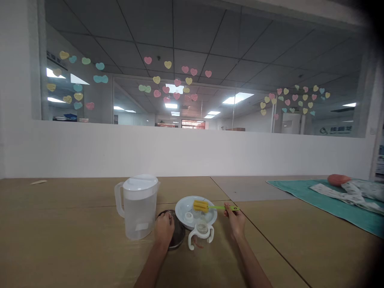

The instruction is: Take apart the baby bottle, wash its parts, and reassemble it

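My right hand (235,220) grips the green handle end of a bottle brush (201,206), whose yellow sponge head is over a light-blue bowl (181,204). Inside that bowl are a white ring-shaped piece (189,217) and a clear part I cannot make out. My left hand (165,230) is closed above a dark round metal dish (179,236); whatever its fingers hold is hidden. Between my hands, in front of the bowl, stands a clear baby bottle (202,229) with white side handles and no cap.
A lidded clear pitcher (139,212) of water stands left of my left hand. On the right, a green cloth (324,196) carries patterned white fabric (348,194) and an orange-red rounded object (338,180). A white wall (180,150) with a window rises behind the table.
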The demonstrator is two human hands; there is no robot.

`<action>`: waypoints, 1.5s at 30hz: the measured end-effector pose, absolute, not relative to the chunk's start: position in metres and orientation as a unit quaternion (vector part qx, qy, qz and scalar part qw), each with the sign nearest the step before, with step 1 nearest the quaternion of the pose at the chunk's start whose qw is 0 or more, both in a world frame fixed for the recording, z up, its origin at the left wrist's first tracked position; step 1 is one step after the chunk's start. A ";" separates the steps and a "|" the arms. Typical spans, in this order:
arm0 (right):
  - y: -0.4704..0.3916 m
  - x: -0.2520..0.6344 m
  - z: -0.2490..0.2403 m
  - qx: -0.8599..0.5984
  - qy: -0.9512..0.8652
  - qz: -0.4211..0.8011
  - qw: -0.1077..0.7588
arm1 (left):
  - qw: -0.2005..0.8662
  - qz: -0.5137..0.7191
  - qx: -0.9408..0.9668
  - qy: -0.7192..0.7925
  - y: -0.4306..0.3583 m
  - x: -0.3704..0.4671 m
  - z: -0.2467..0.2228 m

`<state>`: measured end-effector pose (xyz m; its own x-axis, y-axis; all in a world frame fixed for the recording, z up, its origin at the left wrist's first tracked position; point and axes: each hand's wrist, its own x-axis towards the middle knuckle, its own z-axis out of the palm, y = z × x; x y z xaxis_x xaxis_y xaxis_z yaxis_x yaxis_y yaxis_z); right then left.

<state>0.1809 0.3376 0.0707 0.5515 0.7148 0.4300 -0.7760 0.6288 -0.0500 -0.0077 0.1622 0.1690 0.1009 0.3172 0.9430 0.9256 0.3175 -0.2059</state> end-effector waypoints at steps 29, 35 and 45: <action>0.336 0.176 0.073 0.101 -0.150 0.528 0.830 | 0.605 -0.316 -0.551 -0.480 0.167 -0.006 0.165; 0.326 0.183 0.075 0.196 -0.117 0.612 0.758 | 0.649 -0.324 -0.595 -0.346 0.170 -0.002 0.161; 0.308 0.184 0.076 0.264 -0.258 0.625 0.688 | 0.601 -0.277 -0.702 -0.265 0.169 0.006 0.152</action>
<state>0.1837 0.3080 0.0758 0.0859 0.7236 0.6849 -0.9960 0.0790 0.0415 0.0064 0.1687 0.1517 0.7063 0.0390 0.7069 0.7044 -0.1381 -0.6962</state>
